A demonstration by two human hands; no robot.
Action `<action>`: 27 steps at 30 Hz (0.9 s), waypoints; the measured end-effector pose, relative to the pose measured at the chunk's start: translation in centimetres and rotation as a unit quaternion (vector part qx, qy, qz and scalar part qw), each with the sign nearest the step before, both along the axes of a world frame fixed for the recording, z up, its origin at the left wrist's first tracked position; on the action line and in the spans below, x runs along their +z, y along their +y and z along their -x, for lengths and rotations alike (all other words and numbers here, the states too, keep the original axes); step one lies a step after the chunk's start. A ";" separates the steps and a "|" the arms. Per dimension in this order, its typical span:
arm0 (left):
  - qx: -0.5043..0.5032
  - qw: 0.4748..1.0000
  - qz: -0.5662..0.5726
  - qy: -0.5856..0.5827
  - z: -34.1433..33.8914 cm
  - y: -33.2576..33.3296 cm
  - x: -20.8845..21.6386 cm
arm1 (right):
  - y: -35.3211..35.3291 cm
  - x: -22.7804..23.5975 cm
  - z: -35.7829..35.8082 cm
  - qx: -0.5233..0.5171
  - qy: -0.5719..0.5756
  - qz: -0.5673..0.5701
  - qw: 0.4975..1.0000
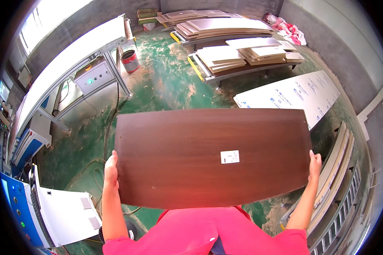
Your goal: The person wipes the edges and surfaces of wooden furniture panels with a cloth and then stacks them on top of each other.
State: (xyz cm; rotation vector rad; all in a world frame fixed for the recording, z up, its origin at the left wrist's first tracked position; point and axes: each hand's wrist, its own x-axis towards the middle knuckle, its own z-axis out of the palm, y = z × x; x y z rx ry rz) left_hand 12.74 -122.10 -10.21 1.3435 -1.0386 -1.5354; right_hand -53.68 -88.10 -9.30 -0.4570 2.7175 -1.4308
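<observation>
A dark brown wood-grain panel [208,153] is held flat in front of my chest, above the green floor. A small white label [230,157] is stuck on its top face, right of centre. My left hand [111,170] grips the panel's left edge, fingers wrapped over it. My right hand [315,165] grips the right edge the same way. Both forearms come up from my red shirt at the lower edge.
A long white machine frame with a control box [93,76] runs along the left. Blue-and-white machine [51,208] stands at lower left. Pallet carts with stacked panels [225,59] are ahead. A white sheet [293,95] lies at right; roller conveyor [344,199] at far right. A red bucket [130,60].
</observation>
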 end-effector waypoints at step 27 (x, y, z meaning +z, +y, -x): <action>-0.109 0.993 -0.042 -0.019 25.2 -57.2 -2.0 | -44.8 -2.5 15.2 -0.167 -0.086 0.060 0.980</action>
